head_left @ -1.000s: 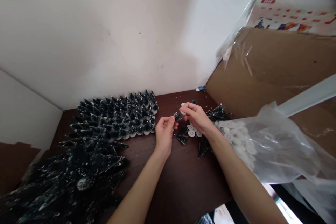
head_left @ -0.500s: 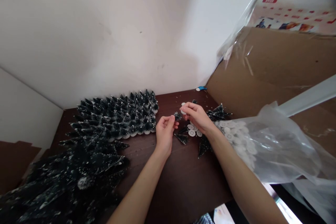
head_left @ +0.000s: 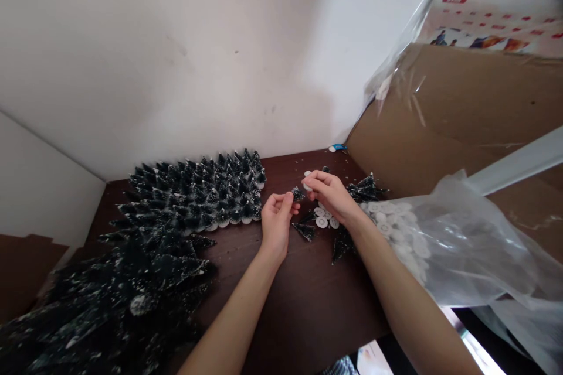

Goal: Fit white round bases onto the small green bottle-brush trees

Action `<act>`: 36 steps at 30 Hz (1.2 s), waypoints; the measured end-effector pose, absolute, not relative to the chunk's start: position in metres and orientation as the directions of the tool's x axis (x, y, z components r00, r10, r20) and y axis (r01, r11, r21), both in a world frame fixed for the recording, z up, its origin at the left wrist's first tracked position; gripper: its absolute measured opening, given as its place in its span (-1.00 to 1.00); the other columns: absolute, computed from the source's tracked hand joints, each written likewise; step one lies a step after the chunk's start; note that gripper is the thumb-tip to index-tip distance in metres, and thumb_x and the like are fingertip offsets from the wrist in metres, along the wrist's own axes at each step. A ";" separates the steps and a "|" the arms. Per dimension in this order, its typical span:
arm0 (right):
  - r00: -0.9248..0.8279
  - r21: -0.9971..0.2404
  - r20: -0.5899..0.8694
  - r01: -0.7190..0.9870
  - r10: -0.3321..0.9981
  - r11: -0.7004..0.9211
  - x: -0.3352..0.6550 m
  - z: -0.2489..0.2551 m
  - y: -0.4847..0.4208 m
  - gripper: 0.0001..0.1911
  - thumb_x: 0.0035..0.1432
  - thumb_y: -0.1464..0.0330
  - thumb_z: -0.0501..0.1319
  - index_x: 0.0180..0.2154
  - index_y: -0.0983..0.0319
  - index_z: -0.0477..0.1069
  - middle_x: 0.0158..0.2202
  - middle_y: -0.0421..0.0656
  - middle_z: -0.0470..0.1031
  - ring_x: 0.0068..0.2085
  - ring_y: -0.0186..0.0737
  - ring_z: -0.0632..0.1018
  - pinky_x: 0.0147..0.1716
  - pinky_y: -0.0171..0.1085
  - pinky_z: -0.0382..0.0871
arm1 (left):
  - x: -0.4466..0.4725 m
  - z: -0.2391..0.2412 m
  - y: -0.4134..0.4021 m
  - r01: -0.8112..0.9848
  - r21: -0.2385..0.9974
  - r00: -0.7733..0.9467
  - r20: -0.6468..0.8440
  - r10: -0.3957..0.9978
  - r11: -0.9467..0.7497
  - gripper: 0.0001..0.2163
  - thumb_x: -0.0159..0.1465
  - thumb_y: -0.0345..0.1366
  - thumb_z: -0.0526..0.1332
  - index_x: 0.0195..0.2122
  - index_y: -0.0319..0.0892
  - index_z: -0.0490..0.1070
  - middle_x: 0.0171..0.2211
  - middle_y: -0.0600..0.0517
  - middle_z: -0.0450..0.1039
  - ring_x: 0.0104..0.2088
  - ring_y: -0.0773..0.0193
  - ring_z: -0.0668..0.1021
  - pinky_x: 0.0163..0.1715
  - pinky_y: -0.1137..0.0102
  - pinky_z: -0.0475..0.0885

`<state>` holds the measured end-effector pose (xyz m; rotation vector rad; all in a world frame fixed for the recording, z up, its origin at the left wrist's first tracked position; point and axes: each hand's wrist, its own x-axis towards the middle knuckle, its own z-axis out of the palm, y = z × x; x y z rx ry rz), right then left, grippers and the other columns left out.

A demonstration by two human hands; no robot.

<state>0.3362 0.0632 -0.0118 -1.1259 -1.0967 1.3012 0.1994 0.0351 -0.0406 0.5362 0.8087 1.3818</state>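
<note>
My left hand point(head_left: 277, 217) pinches a small frosted miniature Christmas tree point(head_left: 298, 194) between thumb and fingers, its wide end toward my right hand. My right hand point(head_left: 329, 194) holds a small white round base point(head_left: 307, 186) at its fingertips, a short gap away from the tree. Under and beside my right hand lie several loose white bases point(head_left: 322, 222) and a loose little tree point(head_left: 304, 231). More loose trees point(head_left: 364, 188) lie to the right, partly hidden behind my forearm.
Rows of small trees on white bases point(head_left: 220, 193) stand at the back left, with a heap of larger dark trees point(head_left: 118, 304) in front. A clear plastic bag of white bases point(head_left: 396, 228) lies at the right, against a cardboard box point(head_left: 461, 111). A white wall point(head_left: 197, 58) closes the back.
</note>
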 end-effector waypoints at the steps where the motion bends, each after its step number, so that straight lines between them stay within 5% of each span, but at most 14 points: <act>1: -0.011 -0.989 -0.036 -0.143 0.999 -0.037 0.336 -0.011 0.063 -0.69 -0.09 0.14 0.47 -0.49 0.21 0.49 -0.51 -0.26 0.40 -0.52 -0.39 0.31 -0.49 -0.30 0.09 | 0.200 -0.041 0.035 -0.644 0.753 -0.005 -0.185 0.983 0.138 -0.60 -0.07 -0.08 0.53 -0.46 -0.20 0.37 -0.51 0.14 0.45 -0.47 0.40 0.50 -0.40 0.46 0.34; 36: -0.084 -0.987 -0.064 -0.140 0.994 -0.075 0.336 -0.007 0.061 -0.66 -0.07 0.13 0.47 -0.50 0.22 0.46 -0.47 -0.25 0.39 -0.48 -0.39 0.30 -0.46 -0.31 0.16 | 0.199 -0.042 0.035 -0.648 0.750 0.007 -0.170 0.985 0.134 -0.63 -0.01 -0.10 0.51 -0.46 -0.20 0.36 -0.50 0.12 0.45 -0.45 0.39 0.49 -0.37 0.45 0.35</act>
